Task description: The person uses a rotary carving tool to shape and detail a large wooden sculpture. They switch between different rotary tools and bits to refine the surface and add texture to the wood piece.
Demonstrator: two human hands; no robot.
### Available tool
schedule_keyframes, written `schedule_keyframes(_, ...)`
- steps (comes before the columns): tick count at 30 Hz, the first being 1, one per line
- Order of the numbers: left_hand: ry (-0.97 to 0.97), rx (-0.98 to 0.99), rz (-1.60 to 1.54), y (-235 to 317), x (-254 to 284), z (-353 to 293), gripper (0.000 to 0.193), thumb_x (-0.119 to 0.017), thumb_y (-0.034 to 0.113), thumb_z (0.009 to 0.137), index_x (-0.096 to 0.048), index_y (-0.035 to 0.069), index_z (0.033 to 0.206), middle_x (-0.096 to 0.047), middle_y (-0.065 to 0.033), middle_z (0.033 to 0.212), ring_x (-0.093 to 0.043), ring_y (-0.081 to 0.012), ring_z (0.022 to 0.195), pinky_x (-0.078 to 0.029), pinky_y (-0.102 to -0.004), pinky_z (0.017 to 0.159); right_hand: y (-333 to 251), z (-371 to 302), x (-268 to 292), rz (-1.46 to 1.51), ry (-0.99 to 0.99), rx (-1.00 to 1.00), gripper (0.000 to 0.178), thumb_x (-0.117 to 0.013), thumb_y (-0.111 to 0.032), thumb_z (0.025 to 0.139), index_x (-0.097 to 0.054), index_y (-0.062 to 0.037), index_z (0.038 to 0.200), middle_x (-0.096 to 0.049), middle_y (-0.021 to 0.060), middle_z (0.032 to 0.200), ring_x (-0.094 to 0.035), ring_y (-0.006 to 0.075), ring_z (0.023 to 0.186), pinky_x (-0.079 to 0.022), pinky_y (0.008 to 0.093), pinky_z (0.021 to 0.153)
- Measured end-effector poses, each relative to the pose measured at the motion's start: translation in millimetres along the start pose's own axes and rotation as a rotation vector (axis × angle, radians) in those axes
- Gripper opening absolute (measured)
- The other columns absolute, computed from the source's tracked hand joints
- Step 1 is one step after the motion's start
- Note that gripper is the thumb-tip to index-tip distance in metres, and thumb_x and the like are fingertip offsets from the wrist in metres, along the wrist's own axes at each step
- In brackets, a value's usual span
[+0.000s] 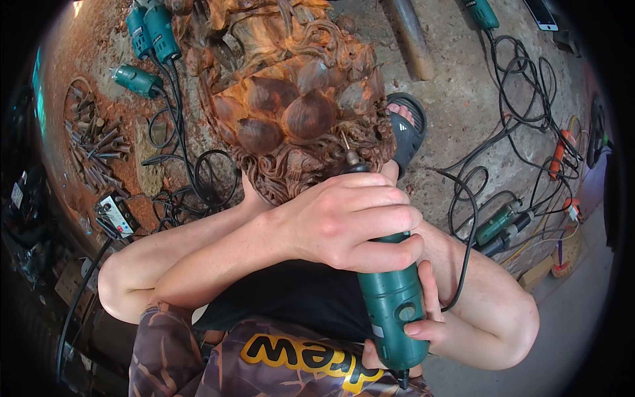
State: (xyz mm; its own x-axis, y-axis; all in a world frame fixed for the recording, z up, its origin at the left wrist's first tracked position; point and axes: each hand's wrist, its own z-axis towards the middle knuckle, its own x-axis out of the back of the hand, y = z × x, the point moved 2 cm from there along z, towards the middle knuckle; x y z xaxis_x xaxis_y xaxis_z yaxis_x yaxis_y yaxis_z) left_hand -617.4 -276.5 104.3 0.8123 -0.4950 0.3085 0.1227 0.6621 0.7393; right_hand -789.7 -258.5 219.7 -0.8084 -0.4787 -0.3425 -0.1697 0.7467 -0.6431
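Wood carving (289, 106) is showing smooth bulbous domes (309, 116) above wavy grooves (297, 162). On its near side, a cylindrical green die grinder (390, 291) is pointing its slim metal bit (344, 140) toward the carving, long axis leaning leftward; left hand (344, 215) is gripping its front, right hand (440, 331) cupping its rear.

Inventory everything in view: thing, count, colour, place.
Carving: one, brown, upper centre
Held tool: one, green, centre
Other tools: at least five, green, both sides
Cables: several, black, both sides
Rods: many, brown, left
Control box: one, white, left
Pipe: one, grey, top
Phone: one, white-edged, top right
Items: two, orange, right
Sandal: one, grey, beside carving
Shirt: one, brown, bottom
Legs: two, bare, both sides
Left fingers: several, bare, tool front
Right fingers: several, bare, tool rear
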Motion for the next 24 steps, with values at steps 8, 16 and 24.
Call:
schedule_keyframes(8, 0.008, -0.005, 0.08, 3, -7, 4, 0.029, -0.078, 0.019, 0.077, -0.07, 0.008, 0.103, -0.069, -0.0115, 0.099, -0.07, -0.0256, 0.081, -0.057, -0.0347, 0.068, 7, 2, 5, -0.158, -0.006, 0.014, 0.088, -0.09, -0.01, 0.062, -0.047, -0.0025, 0.139, -0.05, 0.0033, 0.129, -0.05, 0.015, 0.12, -0.044, 0.0292, 0.108)
schedule_keyframes(16, 0.019, -0.004, 0.108, 0, -6, 6, 0.032, -0.079, 0.017, 0.075, -0.071, 0.009, 0.105, -0.069, -0.012, 0.099, -0.07, -0.0268, 0.082, -0.057, -0.0357, 0.069, 2, 2, 15, -0.166, -0.048, -0.065, 0.083, -0.092, -0.019, 0.062, -0.046, -0.0053, 0.13, -0.048, 0.0027, 0.115, -0.052, 0.016, 0.105, -0.049, 0.0281, 0.096)
schedule_keyframes(24, 0.072, 0.052, 0.161, 0, -10, 7, 0.022, -0.074, 0.019, 0.076, -0.068, 0.013, 0.096, -0.066, -0.0073, 0.098, -0.068, -0.0241, 0.086, -0.059, -0.0355, 0.075, -9, 4, 20, -0.188, -0.102, -0.339, 0.085, -0.092, -0.037, 0.064, -0.046, -0.0048, 0.128, -0.048, 0.0068, 0.112, -0.053, 0.0234, 0.105, -0.05, 0.0323, 0.097)
